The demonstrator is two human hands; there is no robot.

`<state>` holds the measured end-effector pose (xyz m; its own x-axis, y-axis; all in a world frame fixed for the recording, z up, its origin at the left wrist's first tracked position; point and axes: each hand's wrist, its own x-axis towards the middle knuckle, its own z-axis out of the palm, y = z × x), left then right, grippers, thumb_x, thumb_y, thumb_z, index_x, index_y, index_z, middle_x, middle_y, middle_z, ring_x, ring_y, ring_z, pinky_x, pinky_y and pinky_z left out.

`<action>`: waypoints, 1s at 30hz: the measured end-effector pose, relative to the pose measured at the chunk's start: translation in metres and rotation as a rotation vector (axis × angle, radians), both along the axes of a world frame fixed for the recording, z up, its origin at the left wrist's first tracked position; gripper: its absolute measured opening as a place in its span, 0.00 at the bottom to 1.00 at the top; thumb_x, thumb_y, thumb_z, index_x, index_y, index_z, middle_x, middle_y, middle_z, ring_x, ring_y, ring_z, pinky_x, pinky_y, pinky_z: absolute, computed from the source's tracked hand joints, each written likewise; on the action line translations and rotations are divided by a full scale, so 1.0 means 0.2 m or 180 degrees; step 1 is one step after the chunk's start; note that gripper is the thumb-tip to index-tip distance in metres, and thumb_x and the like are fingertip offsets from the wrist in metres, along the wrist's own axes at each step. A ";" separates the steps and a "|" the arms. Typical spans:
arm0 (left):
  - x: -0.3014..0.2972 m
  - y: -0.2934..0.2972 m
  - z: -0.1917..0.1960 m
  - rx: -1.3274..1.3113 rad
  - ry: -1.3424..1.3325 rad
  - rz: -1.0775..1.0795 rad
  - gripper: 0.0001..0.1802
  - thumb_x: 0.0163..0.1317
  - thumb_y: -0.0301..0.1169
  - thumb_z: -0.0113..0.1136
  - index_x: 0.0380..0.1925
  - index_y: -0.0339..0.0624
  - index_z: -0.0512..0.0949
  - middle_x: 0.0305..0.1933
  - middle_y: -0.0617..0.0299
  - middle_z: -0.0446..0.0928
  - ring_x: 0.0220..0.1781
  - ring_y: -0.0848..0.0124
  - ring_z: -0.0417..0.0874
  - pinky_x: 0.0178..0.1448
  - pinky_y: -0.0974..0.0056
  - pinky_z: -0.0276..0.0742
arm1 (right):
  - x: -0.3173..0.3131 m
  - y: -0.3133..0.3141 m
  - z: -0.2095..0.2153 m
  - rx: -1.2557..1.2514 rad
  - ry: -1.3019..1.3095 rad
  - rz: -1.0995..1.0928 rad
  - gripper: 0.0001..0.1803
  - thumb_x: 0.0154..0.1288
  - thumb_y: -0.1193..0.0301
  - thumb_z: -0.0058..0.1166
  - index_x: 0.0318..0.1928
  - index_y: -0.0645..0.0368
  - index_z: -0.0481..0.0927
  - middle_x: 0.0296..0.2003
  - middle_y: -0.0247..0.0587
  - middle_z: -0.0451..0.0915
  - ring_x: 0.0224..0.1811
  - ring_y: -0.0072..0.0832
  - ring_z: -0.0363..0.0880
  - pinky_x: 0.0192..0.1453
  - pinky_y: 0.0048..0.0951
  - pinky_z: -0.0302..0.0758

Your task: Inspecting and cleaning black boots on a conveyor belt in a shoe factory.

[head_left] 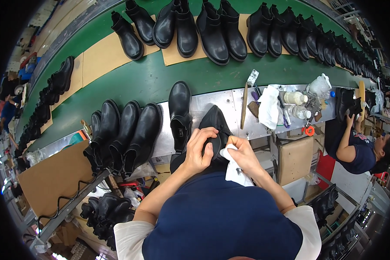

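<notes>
A black ankle boot rests against the metal bench edge in front of me, its toe pointing away. My left hand grips its upper part, with curled fingers over the leather. In my right hand a white cloth is pinched and pressed near the boot's opening; dark smudges mark the hanging end. Just left of the held boot lies another black ankle boot, its opening toward me. My hands cover part of the boot's shaft.
More black boots stand at the left. Boot pairs line the green conveyor on cardboard. To the right are a brush, a white rag, bottles and orange-handled scissors. A co-worker handles boots farther right.
</notes>
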<state>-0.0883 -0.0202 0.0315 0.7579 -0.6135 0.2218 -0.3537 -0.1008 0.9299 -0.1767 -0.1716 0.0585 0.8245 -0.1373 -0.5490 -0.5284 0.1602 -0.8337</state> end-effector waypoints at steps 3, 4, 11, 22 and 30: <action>-0.01 0.00 0.00 0.0003 -0.0012 0.0001 0.13 0.60 0.32 0.43 0.36 0.32 0.71 0.42 0.46 0.76 0.36 0.59 0.73 0.44 0.62 0.68 | 0.03 0.00 0.03 0.0273 0.0290 -0.0307 0.08 0.57 0.77 0.47 0.22 0.59 0.67 0.18 0.23 0.65 0.20 0.09 0.59 0.22 0.18 0.56; 0.00 0.00 -0.01 0.0008 -0.0025 0.0002 0.13 0.60 0.32 0.43 0.36 0.32 0.71 0.42 0.46 0.76 0.36 0.59 0.73 0.44 0.62 0.68 | 0.04 0.00 0.04 0.0326 0.0387 -0.0405 0.08 0.56 0.76 0.48 0.21 0.59 0.67 0.18 0.24 0.66 0.21 0.10 0.60 0.22 0.19 0.57; -0.01 0.00 -0.01 0.0008 -0.0053 -0.0017 0.13 0.59 0.31 0.43 0.36 0.32 0.71 0.42 0.46 0.76 0.36 0.59 0.73 0.44 0.62 0.68 | 0.01 -0.01 0.01 0.0216 0.0197 -0.0159 0.09 0.57 0.75 0.49 0.22 0.60 0.67 0.18 0.24 0.66 0.21 0.11 0.60 0.22 0.20 0.58; -0.01 0.00 0.00 -0.0083 0.0048 0.0029 0.11 0.56 0.29 0.47 0.35 0.33 0.71 0.42 0.48 0.76 0.36 0.56 0.73 0.43 0.62 0.68 | 0.04 -0.02 -0.02 0.0252 0.0291 -0.0218 0.09 0.59 0.75 0.48 0.22 0.60 0.68 0.19 0.25 0.66 0.21 0.10 0.61 0.23 0.19 0.58; -0.02 0.00 -0.02 -0.0185 0.0109 0.0071 0.12 0.57 0.30 0.46 0.36 0.32 0.71 0.42 0.47 0.76 0.37 0.57 0.73 0.44 0.61 0.69 | 0.05 -0.08 0.00 0.0924 0.0495 -0.0721 0.03 0.59 0.74 0.47 0.33 0.58 0.74 0.22 0.25 0.70 0.21 0.09 0.65 0.23 0.14 0.59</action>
